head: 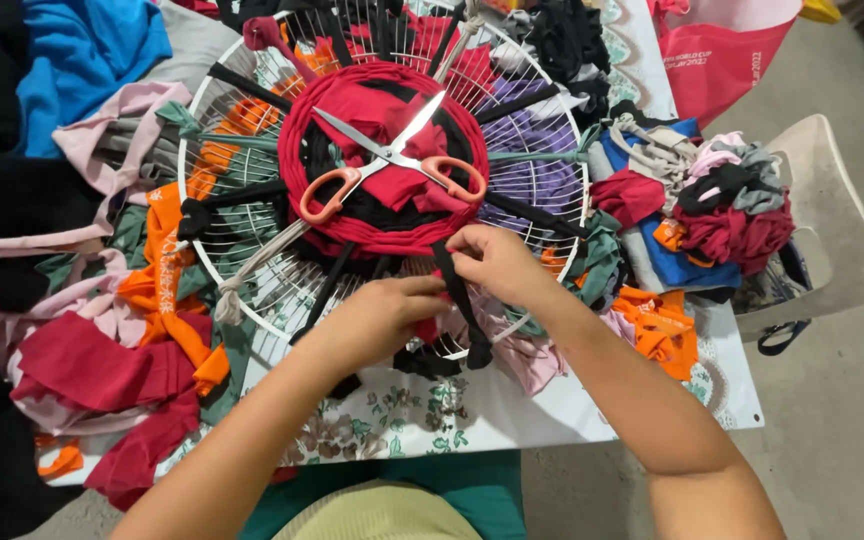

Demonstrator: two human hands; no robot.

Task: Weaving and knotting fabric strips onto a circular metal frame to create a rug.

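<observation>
A round white wire grille (542, 190) lies flat on the table, with black fabric strips (242, 192) radiating like spokes and a red woven ring (297, 140) at its middle. Orange-handled scissors (392, 160) rest open on that weave. My left hand (382, 315) pinches red and black fabric at the grille's near edge. My right hand (492, 260) grips a black strip (467, 310) right beside it, at the outer rim of the red weave.
Piles of cut cloth surround the grille: orange and dark red pieces (152, 330) on the left, blue cloth (82, 50) far left, mixed scraps (702, 210) on the right. A white plastic chair (842, 230) and a red bag (722, 60) stand at the right.
</observation>
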